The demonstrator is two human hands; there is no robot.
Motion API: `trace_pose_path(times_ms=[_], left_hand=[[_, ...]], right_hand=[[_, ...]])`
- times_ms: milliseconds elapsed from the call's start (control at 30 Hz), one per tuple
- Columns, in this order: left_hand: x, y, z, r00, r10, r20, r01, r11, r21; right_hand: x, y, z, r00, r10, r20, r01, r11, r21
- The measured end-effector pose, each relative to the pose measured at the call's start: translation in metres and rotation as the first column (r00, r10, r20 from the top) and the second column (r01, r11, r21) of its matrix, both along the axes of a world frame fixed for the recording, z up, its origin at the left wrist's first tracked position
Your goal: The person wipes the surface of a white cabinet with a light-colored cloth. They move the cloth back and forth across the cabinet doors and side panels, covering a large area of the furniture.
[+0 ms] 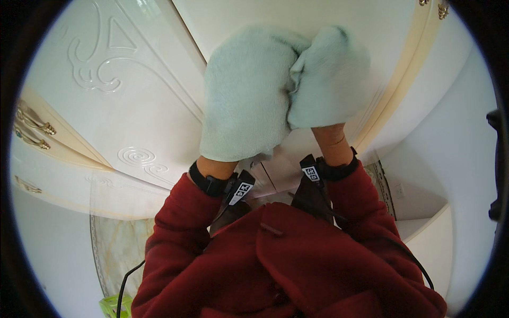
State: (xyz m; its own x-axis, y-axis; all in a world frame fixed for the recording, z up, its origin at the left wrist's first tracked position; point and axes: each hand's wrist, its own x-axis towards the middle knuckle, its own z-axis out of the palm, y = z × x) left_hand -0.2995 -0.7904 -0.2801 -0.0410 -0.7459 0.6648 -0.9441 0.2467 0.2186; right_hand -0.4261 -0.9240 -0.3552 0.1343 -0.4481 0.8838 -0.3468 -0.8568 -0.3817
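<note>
A pale blue-green towel cloth (248, 95) covers both hands down to the wrists, and only the wrists show. My left hand is hidden under the cloth's larger, left part; my right hand is hidden under the smaller, right part, where the cloth (332, 79) is blurred at its edge. Folds run between the two covered hands. Whether the fingers grip the cloth cannot be made out. Behind the cloth stands a glossy cream cabinet door (381, 39); contact between them is unclear. A black strap with a marked tag sits at each wrist.
At the left, a white wardrobe panel (139, 103) bears raised scrolls, and metal handles (35, 123) stick out near its edge. More handles (442, 11) are at the upper right. A green plastic object (113, 306) lies at the lower left by the marbled floor (123, 242). Black cables hang beside both arms.
</note>
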Motion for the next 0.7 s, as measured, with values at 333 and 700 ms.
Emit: trace_pose_path(times_ms=[333, 700], left_hand=[[-0.025, -0.01, -0.064, 0.996, -0.08, -0.046, 0.092, 0.912, 0.4], [-0.041, -0.037, -0.056, 0.998, -0.061, 0.023, 0.044, 0.891, 0.452]], right_hand=[[-0.016, 0.013, -0.083, 0.997, 0.055, -0.06, -0.054, 0.998, 0.031], [-0.044, -0.018, -0.074, 0.971, -0.196, 0.139, 0.192, 0.981, 0.042]])
